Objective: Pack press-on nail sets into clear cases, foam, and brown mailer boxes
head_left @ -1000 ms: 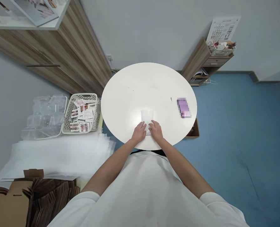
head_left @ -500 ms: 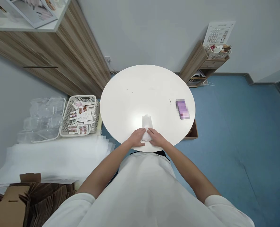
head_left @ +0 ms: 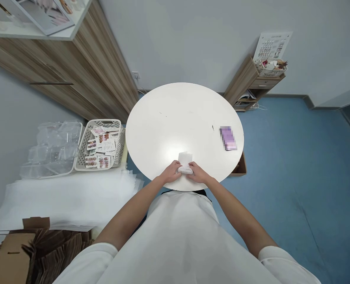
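Note:
A small sheet of thin white wrapping material [head_left: 185, 158] lies near the front edge of the white oval table [head_left: 175, 114]. Its near end is folded over into a thick roll; whether anything is inside is hidden. My left hand [head_left: 172, 172] grips the left end of that fold, thumb below and fingers on top. On the other end, my right hand [head_left: 198, 173] pinches the fold in the same way. Both hands are closed on the material, close to the tabletop.
A pixelated purple object [head_left: 228, 138] lies on the table's right side. To the left stand a white basket of printed cards [head_left: 84, 157], clear plastic boxes [head_left: 53, 146], stacked white sheets [head_left: 68, 197] and folded brown cardboard [head_left: 15, 252]. A brown box [head_left: 240, 165] sits below the table's right edge.
The white material was longer and lay flat under my fingertips. Now its near end is folded over into a roll, and my hands have closed on both sides, slightly further apart.

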Motion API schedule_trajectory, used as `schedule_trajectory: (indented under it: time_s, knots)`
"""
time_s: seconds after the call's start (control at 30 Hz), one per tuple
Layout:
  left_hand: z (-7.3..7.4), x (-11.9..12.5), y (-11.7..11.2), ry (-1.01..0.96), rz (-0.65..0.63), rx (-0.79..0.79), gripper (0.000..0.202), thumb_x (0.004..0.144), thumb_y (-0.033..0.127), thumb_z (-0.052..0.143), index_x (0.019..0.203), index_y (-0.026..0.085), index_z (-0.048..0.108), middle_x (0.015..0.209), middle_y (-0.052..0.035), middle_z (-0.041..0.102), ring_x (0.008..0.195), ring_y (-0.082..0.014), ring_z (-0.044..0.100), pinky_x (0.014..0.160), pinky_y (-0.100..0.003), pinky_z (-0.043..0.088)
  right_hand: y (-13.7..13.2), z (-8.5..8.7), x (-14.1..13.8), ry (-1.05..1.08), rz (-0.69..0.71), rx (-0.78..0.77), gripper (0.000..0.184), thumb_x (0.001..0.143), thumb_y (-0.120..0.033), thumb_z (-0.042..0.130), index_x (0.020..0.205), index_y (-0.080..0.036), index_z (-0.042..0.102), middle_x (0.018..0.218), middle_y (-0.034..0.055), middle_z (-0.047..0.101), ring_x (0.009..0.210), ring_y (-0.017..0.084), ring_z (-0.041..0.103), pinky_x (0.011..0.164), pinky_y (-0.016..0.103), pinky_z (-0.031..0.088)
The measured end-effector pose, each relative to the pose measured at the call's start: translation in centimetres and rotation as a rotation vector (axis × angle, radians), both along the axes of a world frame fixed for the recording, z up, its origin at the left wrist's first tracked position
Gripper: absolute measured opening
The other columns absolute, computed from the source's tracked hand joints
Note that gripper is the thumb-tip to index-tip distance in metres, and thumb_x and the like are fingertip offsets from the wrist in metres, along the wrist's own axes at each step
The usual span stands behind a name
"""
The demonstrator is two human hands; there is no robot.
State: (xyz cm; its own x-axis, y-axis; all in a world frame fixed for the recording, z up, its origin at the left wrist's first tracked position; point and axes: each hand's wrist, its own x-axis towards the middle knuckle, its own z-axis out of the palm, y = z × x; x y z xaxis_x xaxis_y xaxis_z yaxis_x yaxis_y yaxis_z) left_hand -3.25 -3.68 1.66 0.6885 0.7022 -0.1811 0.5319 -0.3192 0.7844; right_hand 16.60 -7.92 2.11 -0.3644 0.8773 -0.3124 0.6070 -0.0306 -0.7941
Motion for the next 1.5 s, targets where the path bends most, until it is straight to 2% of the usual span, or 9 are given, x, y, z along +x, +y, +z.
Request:
schedule_trajectory:
  time_s: [0.1,0.27,0.37,0.5,0.7,0.87,1.07,1.27,1.5]
  knots:
    - [-0.3,0.6,0.8,0.036,0.114,-0.092,0.020,0.075,0.030,0.043,0.087,0.019,0.056,0.091,-0.0042,0.055,0.083,-0.0173,0.054,0.075,-0.030,0.043,0.5,-0.5,-0.2,0.033,-0.169,-0.131,0.022,0.072,-0.030,0.052,0.089,-0.018,0.056,0.099,0.0050,0.054,0.080,0.017,0.053,0.069,0.030,0.043]
    - [-1.0,1.2,1.3,0.072,0.456,-0.238,0.027,0.072,0.035,0.053,0.094,0.019,0.051,0.085,-0.0023,0.060,0.075,-0.0145,0.057,0.068,-0.026,0.045,1.7,-1.7,-0.5,0.054,-0.413,-0.205,0.029,0.069,-0.034,0.054,0.094,-0.020,0.050,0.081,-0.0001,0.057,0.072,0.015,0.052,0.065,0.028,0.041]
    - [-1.1,1.5,1.5,0.096,0.526,-0.240,0.020,0.073,0.036,0.053,0.084,0.019,0.054,0.084,-0.0029,0.062,0.077,-0.0147,0.058,0.069,-0.026,0.045,2.1,-2.3,-1.0,-0.001,-0.591,-0.192,0.037,0.067,-0.036,0.056,0.098,-0.021,0.045,0.077,-0.0009,0.056,0.069,0.015,0.053,0.063,0.027,0.041]
    - [-1.2,2.1,1.3,0.144,0.583,-0.187,0.013,0.073,0.031,0.053,0.078,0.020,0.056,0.082,-0.0023,0.064,0.078,-0.0155,0.058,0.069,-0.026,0.044,2.1,-2.7,-1.6,-0.086,-0.693,-0.092,0.041,0.066,-0.039,0.056,0.101,-0.022,0.042,0.082,0.0004,0.054,0.069,0.015,0.052,0.063,0.028,0.041]
    - [-1.2,2.5,0.4,0.136,0.696,-0.261,0.014,0.072,0.033,0.054,0.077,0.020,0.057,0.077,-0.0014,0.064,0.073,-0.0144,0.059,0.065,-0.025,0.044,2.3,-2.4,-1.4,-0.170,-0.579,0.001,0.025,0.071,-0.038,0.049,0.090,-0.022,0.045,0.078,-0.0005,0.050,0.068,0.014,0.049,0.060,0.027,0.039]
    - [-1.1,2.7,-0.1,0.142,0.762,-0.295,0.018,0.072,0.035,0.054,0.079,0.019,0.058,0.081,-0.0030,0.064,0.075,-0.0146,0.058,0.068,-0.025,0.043,2.8,-1.5,-0.6,-0.155,-0.483,0.016,0.022,0.074,-0.037,0.045,0.089,-0.021,0.049,0.089,0.0033,0.052,0.074,0.015,0.050,0.067,0.031,0.042]
    - [-1.2,3.4,-2.4,0.144,0.893,-0.251,0.048,0.073,0.040,0.052,0.113,0.015,0.046,0.109,-0.0121,0.053,0.083,-0.0166,0.056,0.076,-0.030,0.043,0.7,-1.0,1.1,0.009,-0.526,-0.126,0.037,0.074,-0.035,0.046,0.108,-0.021,0.045,0.106,0.0072,0.049,0.076,0.014,0.054,0.076,0.032,0.044]
    - [-1.1,4.0,-4.6,0.037,0.782,-0.193,0.056,0.075,0.021,0.047,0.129,0.022,0.032,0.118,-0.0106,0.044,0.096,-0.0177,0.050,0.080,-0.032,0.043,-0.6,-1.1,1.2,0.114,-0.449,-0.210,0.048,0.073,-0.030,0.048,0.119,-0.025,0.036,0.119,0.0079,0.044,0.080,0.014,0.057,0.078,0.034,0.046]
    - [-0.8,3.5,-3.1,-0.004,0.791,-0.256,0.056,0.071,0.012,0.046,0.126,0.018,0.039,0.110,-0.0100,0.049,0.097,-0.0180,0.050,0.080,-0.031,0.045,2.2,-0.8,-0.9,0.157,-0.431,-0.256,0.047,0.068,-0.022,0.049,0.115,-0.023,0.042,0.114,0.0058,0.051,0.085,0.015,0.059,0.078,0.032,0.047]
